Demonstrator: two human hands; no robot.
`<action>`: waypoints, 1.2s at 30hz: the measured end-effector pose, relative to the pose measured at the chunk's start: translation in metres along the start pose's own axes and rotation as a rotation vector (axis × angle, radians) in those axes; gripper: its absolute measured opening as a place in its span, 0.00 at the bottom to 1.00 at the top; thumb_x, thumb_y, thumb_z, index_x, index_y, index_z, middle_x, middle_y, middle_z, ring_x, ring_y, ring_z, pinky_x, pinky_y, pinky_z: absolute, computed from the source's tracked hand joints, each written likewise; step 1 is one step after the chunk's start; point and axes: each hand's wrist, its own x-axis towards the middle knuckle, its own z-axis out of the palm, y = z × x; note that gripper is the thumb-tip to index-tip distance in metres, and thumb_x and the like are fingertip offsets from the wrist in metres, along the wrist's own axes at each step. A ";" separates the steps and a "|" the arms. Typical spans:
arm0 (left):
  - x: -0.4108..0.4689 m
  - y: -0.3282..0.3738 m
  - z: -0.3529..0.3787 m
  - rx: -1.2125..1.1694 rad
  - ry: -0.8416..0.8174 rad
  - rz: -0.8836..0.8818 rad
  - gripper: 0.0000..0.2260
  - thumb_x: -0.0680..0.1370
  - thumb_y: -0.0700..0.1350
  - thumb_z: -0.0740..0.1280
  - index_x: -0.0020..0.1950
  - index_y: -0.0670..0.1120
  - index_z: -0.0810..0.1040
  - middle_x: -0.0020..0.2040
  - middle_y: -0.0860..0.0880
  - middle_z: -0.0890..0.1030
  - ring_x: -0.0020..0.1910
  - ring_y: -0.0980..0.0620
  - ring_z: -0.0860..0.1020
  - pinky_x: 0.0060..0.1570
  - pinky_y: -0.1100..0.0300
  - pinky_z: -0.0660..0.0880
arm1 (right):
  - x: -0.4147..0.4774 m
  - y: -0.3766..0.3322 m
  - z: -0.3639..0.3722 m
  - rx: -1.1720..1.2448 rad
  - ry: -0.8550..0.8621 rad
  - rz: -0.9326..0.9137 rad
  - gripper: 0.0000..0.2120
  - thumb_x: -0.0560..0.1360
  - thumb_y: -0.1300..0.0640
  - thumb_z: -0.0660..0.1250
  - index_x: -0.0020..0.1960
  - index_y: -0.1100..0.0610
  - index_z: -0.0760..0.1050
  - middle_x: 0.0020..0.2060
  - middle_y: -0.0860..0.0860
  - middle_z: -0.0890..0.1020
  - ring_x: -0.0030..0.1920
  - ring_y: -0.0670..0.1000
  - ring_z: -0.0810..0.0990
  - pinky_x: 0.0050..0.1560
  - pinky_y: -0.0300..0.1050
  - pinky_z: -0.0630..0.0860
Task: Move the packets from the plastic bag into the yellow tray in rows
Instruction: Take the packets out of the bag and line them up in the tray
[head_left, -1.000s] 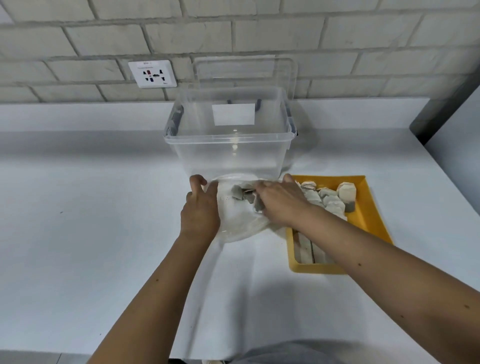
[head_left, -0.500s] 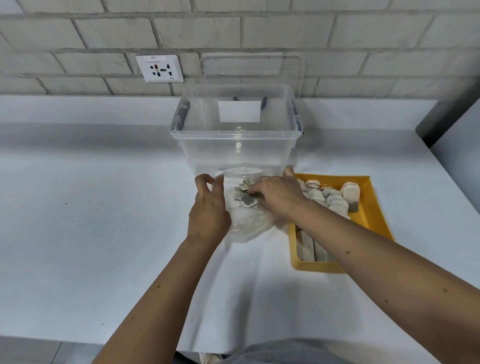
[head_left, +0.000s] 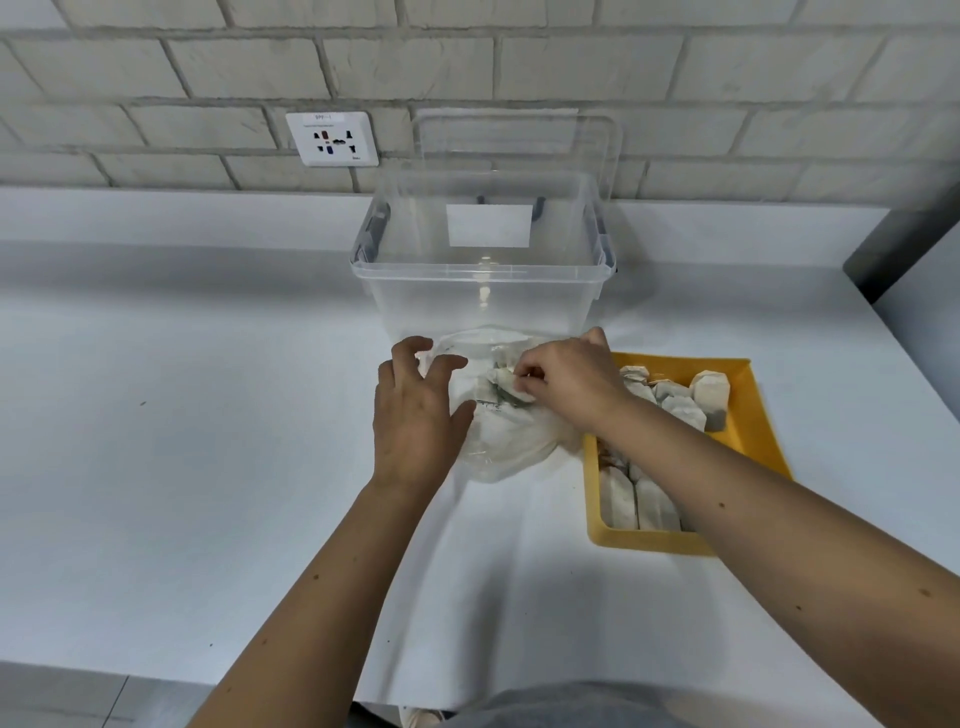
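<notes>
A clear plastic bag (head_left: 501, 441) lies on the white table in front of a clear box, with a few pale packets left in its mouth. My left hand (head_left: 415, 410) holds the bag's left rim, its fingers curled over the edge. My right hand (head_left: 566, 384) reaches into the bag's mouth and pinches a packet (head_left: 506, 392) between thumb and fingertips. Just right of the bag sits the yellow tray (head_left: 750, 415). It holds a loose heap of packets (head_left: 709, 397) at the far end and a row of packets (head_left: 639, 504) at the near end, partly hidden by my right forearm.
A large clear storage box (head_left: 483, 296) stands right behind the bag. Its lid (head_left: 514, 140) leans on the brick wall. A wall socket (head_left: 332, 137) is at the back left. A dark post (head_left: 893, 244) marks the table's right end.
My right hand has dug into the bag's mouth and now pinches one packet at its fingertips. My left hand's fingers have spread a little along the bag's rim.
</notes>
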 end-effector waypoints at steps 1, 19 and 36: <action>0.002 0.000 0.000 -0.011 0.028 0.013 0.22 0.70 0.46 0.78 0.62 0.47 0.79 0.68 0.42 0.70 0.61 0.39 0.73 0.56 0.47 0.74 | -0.003 0.001 -0.007 0.080 0.013 0.011 0.06 0.76 0.45 0.68 0.47 0.45 0.82 0.42 0.42 0.84 0.46 0.47 0.78 0.54 0.47 0.59; 0.007 0.005 -0.017 -0.472 -0.128 -0.357 0.04 0.77 0.47 0.68 0.48 0.47 0.78 0.40 0.51 0.85 0.39 0.51 0.80 0.35 0.60 0.69 | 0.001 -0.019 0.017 -0.039 -0.163 0.087 0.10 0.70 0.70 0.65 0.48 0.62 0.81 0.48 0.58 0.82 0.47 0.59 0.81 0.43 0.44 0.75; 0.005 0.008 -0.021 -0.665 -0.286 -0.480 0.10 0.81 0.44 0.63 0.50 0.40 0.81 0.39 0.44 0.85 0.35 0.48 0.86 0.36 0.53 0.83 | -0.036 -0.013 -0.015 0.401 -0.020 0.181 0.03 0.70 0.60 0.72 0.37 0.55 0.83 0.29 0.48 0.83 0.27 0.45 0.82 0.38 0.40 0.81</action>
